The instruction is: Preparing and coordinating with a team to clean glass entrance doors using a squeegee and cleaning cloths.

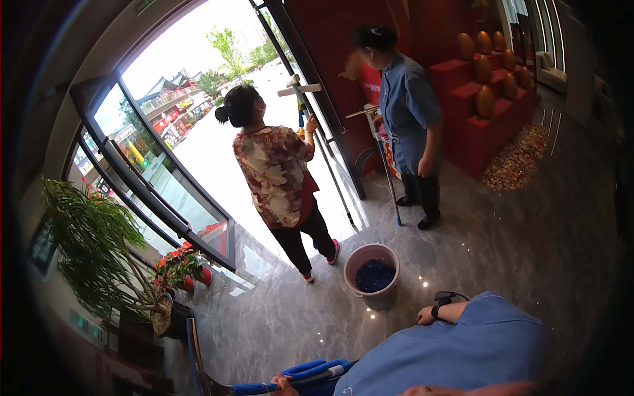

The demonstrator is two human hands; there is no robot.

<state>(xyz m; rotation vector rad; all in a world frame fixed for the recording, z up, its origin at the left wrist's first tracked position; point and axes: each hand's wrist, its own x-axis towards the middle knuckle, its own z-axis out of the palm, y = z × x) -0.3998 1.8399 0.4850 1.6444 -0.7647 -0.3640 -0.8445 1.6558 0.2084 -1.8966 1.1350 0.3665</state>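
Observation:
My left hand [283,386] is closed around the blue handle of a squeegee [252,388]. The tool's long, blue-edged head [194,354] stands out to the left. Blue folded fabric or tool parts [317,369] lie close to that hand, against my blue shirt. My right hand [426,315] hangs near my body, a black band on its wrist. No object shows in it, and its fingers are too small to read. Beyond it, a pink bucket [372,250] with dark blue contents stands on the grey marble floor.
Beside an open glass door [163,163], a person [277,168] in a floral top holds a pole. Another person [408,109] in blue holds a long-handled squeegee [389,173]. Potted plants [185,270] stand left; golden eggs [484,101] sit on red steps [460,133].

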